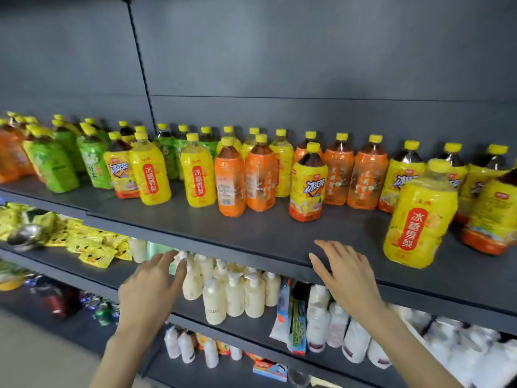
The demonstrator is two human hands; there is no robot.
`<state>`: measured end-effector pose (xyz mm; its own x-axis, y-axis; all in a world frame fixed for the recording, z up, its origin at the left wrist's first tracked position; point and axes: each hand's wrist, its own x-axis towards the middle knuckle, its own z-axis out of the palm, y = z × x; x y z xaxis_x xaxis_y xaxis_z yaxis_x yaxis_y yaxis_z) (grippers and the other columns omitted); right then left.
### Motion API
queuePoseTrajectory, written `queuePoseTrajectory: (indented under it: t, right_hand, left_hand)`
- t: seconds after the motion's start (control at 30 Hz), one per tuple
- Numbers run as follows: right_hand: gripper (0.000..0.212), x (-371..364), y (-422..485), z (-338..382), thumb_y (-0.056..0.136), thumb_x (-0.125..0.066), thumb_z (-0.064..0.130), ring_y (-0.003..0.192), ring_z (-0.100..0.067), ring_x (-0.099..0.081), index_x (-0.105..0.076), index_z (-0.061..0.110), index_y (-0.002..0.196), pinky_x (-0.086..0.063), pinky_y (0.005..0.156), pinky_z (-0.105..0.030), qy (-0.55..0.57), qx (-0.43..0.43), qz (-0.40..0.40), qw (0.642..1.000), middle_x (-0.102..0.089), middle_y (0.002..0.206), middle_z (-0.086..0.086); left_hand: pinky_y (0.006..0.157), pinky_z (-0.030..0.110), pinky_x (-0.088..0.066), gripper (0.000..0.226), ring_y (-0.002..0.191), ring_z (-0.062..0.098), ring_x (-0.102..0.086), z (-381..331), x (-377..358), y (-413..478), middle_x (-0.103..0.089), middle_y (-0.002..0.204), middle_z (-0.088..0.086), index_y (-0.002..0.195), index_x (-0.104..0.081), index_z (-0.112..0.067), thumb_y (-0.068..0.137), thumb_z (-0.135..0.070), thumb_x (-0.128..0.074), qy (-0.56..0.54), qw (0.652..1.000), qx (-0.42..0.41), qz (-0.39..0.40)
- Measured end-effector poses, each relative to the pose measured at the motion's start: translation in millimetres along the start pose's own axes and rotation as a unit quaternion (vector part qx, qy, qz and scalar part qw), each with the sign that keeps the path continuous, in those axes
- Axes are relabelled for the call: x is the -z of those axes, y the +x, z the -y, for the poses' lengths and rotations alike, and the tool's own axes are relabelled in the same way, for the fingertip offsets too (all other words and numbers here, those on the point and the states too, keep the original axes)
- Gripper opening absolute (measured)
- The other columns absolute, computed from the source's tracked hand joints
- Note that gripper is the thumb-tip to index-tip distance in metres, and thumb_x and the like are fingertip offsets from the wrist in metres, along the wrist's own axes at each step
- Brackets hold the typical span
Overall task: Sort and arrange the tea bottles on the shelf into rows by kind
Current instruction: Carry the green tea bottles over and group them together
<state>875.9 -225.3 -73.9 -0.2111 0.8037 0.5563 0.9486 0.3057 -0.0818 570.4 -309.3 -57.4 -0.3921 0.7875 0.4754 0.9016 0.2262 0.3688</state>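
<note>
Several yellow-capped tea bottles stand mixed on the dark shelf [251, 233]. Green-labelled ones [53, 163] cluster at the left, orange ones [258, 177] in the middle, yellow pear-drink ones [149, 175] and yellow iced-tea ones [307, 186] are scattered among them. A large yellow bottle [419, 217] stands nearest, at the right front. My right hand [344, 273] hovers at the shelf's front edge, fingers straight, holding nothing, left of that bottle. My left hand [154, 287] is lower, in front of the shelf below, fingers relaxed and empty.
Below are shelves with white bottles [235, 295], yellow snack packets [84, 245], a metal bowl [25, 236] and boxed goods [296, 323]. A dark back panel [307, 65] rises behind the tea bottles. The shelf front [223, 222] ahead of the bottles is bare.
</note>
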Motion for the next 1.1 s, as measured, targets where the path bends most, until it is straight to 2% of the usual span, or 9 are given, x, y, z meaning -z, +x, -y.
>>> queuePoseTrajectory:
  t: [0.13,0.23,0.33,0.57,0.67,0.9,1.0,1.1]
  right_hand:
    - [0.052,-25.6,46.8,32.8,0.093,-0.029,0.049,0.086,-0.021,-0.067,-0.066,0.017,0.113,-0.052,0.067,-0.035,0.032,0.014,0.002,0.999,-0.071,0.102,0.001]
    - [0.053,-45.5,74.6,59.5,0.093,-0.03,0.049,0.092,-0.022,-0.066,-0.065,0.017,0.115,-0.052,0.069,-0.037,0.055,0.026,-0.001,0.998,-0.069,0.107,0.0]
    - [0.052,-65.2,95.7,92.4,0.093,-0.031,0.049,0.088,-0.022,-0.066,-0.066,0.016,0.113,-0.052,0.068,-0.036,0.068,0.042,0.005,0.997,-0.07,0.105,0.0]
    - [0.049,-95.2,128.9,173.9,0.094,-0.031,0.049,0.089,-0.017,-0.064,-0.063,0.02,0.117,-0.049,0.07,-0.031,0.087,0.081,0.04,0.992,-0.068,0.104,0.005]
    - [0.048,-111.0,139.8,208.1,0.097,-0.034,0.052,0.098,-0.019,-0.064,-0.062,0.019,0.119,-0.049,0.075,-0.034,0.112,0.069,0.046,0.99,-0.067,0.111,0.003]
    - [0.038,-148.4,143.6,306.0,0.093,-0.047,0.042,0.091,-0.026,-0.066,-0.065,0.016,0.113,-0.051,0.069,-0.037,0.13,0.014,0.024,0.991,-0.07,0.105,-0.001]
    - [0.039,-159.1,139.9,347.0,0.096,-0.046,0.045,0.09,-0.026,-0.066,-0.066,0.016,0.112,-0.05,0.068,-0.036,0.137,-0.01,0.015,0.99,-0.07,0.105,-0.001]
    - [0.047,-172.0,134.8,389.2,0.09,-0.038,0.046,0.087,-0.027,-0.067,-0.067,0.015,0.11,-0.051,0.065,-0.036,0.132,-0.029,0.012,0.991,-0.07,0.102,-0.001]
  left_hand:
    - [0.068,0.039,-0.043,0.031,0.102,0.032,-0.06,29.1,-3.3,49.1,-0.065,0.113,0.005,0.116,-0.063,-0.02,0.094,-0.037,-0.051,0.024,0.999,0.028,0.001]
    - [0.069,0.039,-0.044,0.032,0.104,0.032,-0.059,51.4,-8.0,80.0,-0.066,0.112,0.005,0.118,-0.063,-0.02,0.094,-0.038,-0.05,0.029,0.999,0.029,0.004]
    - [0.069,0.038,-0.045,0.034,0.105,0.029,-0.059,80.2,-11.1,101.5,-0.065,0.114,0.002,0.12,-0.061,-0.024,0.095,-0.041,-0.047,0.036,0.998,0.038,0.024]
    - [0.064,0.033,-0.035,0.027,0.099,0.03,-0.058,163.3,-3.8,132.7,-0.064,0.107,0.002,0.108,-0.063,-0.024,0.095,-0.04,-0.046,0.036,0.993,0.105,0.029]
    - [0.066,0.035,-0.037,0.028,0.1,0.032,-0.059,203.1,1.5,148.5,-0.065,0.111,0.003,0.111,-0.064,-0.023,0.095,-0.04,-0.048,0.045,0.993,0.111,0.012]
    - [0.064,0.034,-0.04,0.029,0.099,0.03,-0.061,311.6,24.9,198.7,-0.066,0.11,0.0,0.11,-0.065,-0.029,0.094,-0.043,-0.046,0.037,0.996,0.079,0.018]
    - [0.061,0.032,-0.035,0.028,0.095,0.031,-0.062,354.9,34.8,218.0,-0.067,0.108,0.001,0.111,-0.065,-0.031,0.095,-0.043,-0.045,0.027,0.996,0.08,0.022]
    - [0.061,0.032,-0.034,0.023,0.092,0.034,-0.062,392.9,39.3,232.9,-0.067,0.108,0.002,0.105,-0.067,-0.029,0.094,-0.039,-0.049,0.018,0.996,0.075,0.036]
